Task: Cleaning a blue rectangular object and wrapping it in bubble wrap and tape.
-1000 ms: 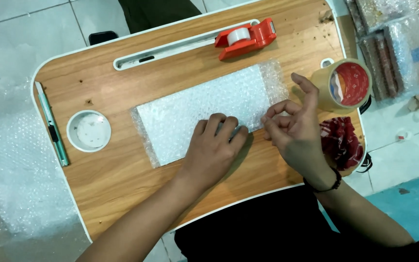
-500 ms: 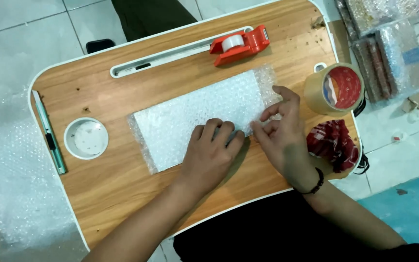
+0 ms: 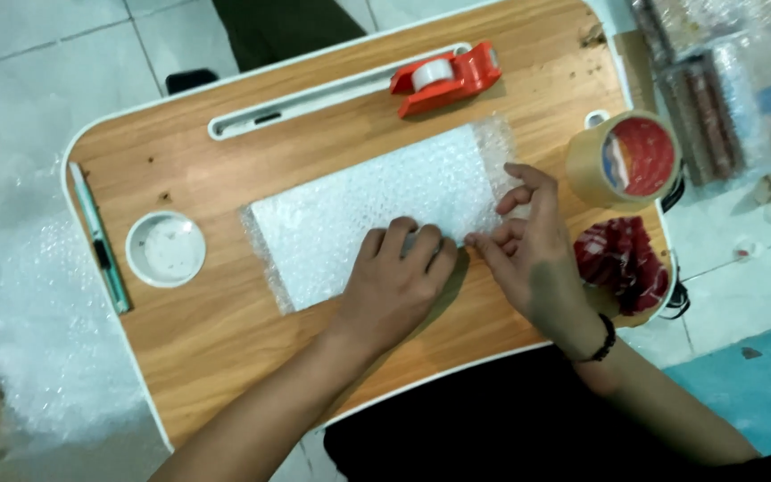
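My lap table (image 3: 225,357) sits over pale floor tiles, the bubble-wrapped parcel (image 3: 359,214) lying mid-board. My right hand (image 3: 537,259) has dropped from the air onto the parcel's near corner, fingers pinching the wrap (tape roll (image 3: 626,161) just beside), while my left hand (image 3: 394,286) presses flat, fingers curled, empty.

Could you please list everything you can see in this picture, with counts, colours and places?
lap table: one, wood top with white rim, centre.
bubble-wrapped packet: one, clear white, middle of table.
tape dispenser: one, red, far edge.
slot tray: one, white, far edge.
tape roll: one, tan with red core, right.
round dish: one, white, left.
pen: one, green, left edge.
red items: a pile, right edge.
bubble wrap sheet: one, clear, floor at left.
left hand: pressing on packet.
right hand: at packet's right end.
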